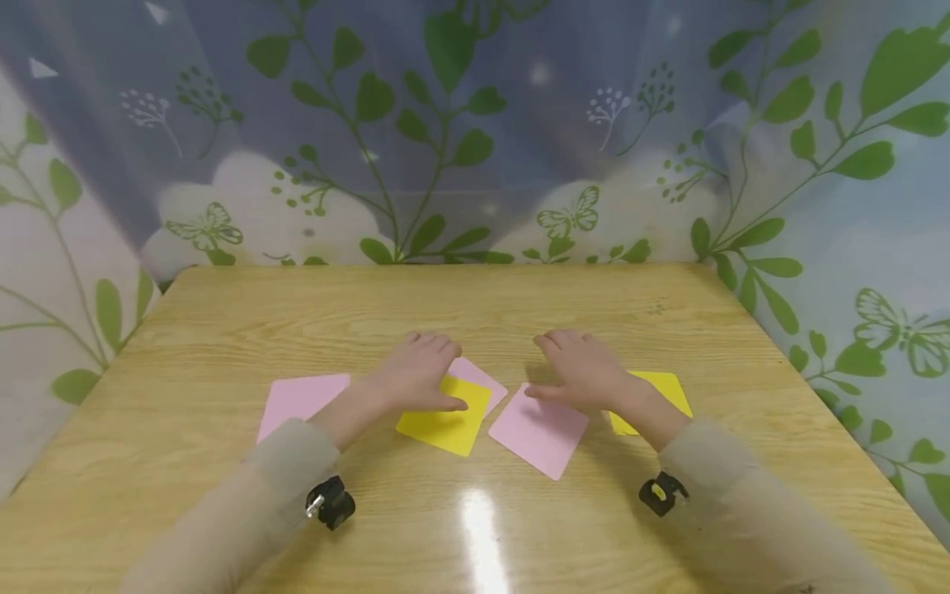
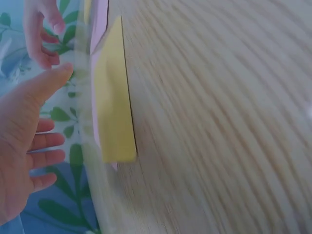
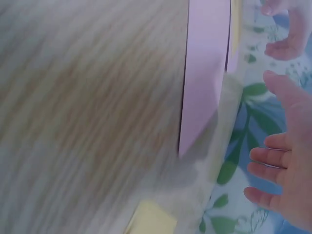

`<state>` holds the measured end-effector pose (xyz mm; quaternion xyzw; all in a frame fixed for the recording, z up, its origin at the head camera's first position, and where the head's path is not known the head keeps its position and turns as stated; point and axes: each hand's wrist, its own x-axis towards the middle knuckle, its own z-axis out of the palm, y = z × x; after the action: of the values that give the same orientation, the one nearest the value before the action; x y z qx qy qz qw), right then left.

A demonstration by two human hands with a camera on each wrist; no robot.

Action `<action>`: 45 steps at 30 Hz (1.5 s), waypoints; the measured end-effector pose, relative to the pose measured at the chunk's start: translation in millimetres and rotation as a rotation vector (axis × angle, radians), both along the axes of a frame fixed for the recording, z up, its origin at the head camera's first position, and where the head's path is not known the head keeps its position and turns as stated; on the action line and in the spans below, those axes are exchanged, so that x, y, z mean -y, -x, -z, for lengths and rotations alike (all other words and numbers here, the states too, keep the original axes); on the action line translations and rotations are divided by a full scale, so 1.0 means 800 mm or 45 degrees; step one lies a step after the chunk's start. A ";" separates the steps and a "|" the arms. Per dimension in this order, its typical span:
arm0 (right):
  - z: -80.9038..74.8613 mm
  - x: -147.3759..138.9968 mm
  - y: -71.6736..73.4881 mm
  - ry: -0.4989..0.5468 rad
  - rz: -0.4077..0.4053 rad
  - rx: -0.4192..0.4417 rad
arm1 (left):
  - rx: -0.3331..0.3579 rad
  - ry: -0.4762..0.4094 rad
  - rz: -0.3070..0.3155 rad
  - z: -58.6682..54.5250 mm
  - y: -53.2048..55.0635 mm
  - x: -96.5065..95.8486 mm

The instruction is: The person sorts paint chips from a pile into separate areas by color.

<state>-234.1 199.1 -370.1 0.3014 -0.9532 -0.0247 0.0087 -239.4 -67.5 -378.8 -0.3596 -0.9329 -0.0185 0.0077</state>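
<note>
My left hand hovers over a yellow square card, which partly covers a pink card. In the left wrist view, the left hand holds nothing, its thumb held away from loosely bent fingers, and the yellow card lies apart from it. Above another pink card is my right hand, also holding nothing. The right wrist view shows a gap between the right hand and that pink card. Partly behind the right forearm lies a second yellow card.
A further pink card lies at the left, partly hidden by the left forearm. All the cards are on a wooden table. A leaf-patterned curtain hangs behind the table and along its sides.
</note>
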 end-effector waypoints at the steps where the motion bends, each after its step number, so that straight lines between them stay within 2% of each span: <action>1: 0.001 0.005 0.000 0.005 -0.014 -0.007 | 0.015 0.002 0.011 0.000 -0.001 0.005; 5: 0.002 0.024 -0.002 0.014 -0.060 -0.031 | 0.046 0.039 0.073 0.000 -0.003 0.022; 11: 0.006 0.052 -0.006 0.030 -0.098 -0.026 | -0.039 0.111 0.194 0.007 -0.003 0.038; 15: 0.012 0.066 -0.009 0.023 -0.171 -0.042 | -0.054 0.102 0.232 0.012 -0.004 0.043; 20: 0.016 0.087 -0.017 -0.052 -0.187 0.025 | -0.030 0.094 0.239 0.020 -0.002 0.050; 25: 0.023 0.107 -0.023 -0.127 -0.194 0.096 | 0.031 0.109 0.228 0.024 -0.003 0.054; 32: 0.031 0.119 -0.028 -0.186 -0.208 0.106 | 0.073 0.088 0.239 0.024 -0.006 0.053; 38: 0.034 0.121 -0.029 -0.213 -0.192 0.130 | 0.163 0.090 0.193 0.027 -0.007 0.054; 45: 0.029 0.121 -0.026 -0.189 -0.194 0.140 | 0.161 0.062 0.204 0.020 -0.009 0.053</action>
<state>-213.7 102.5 -393.2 0.3737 -0.9221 -0.0778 -0.0640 -232.6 -109.7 -394.9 -0.4311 -0.9000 -0.0192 -0.0613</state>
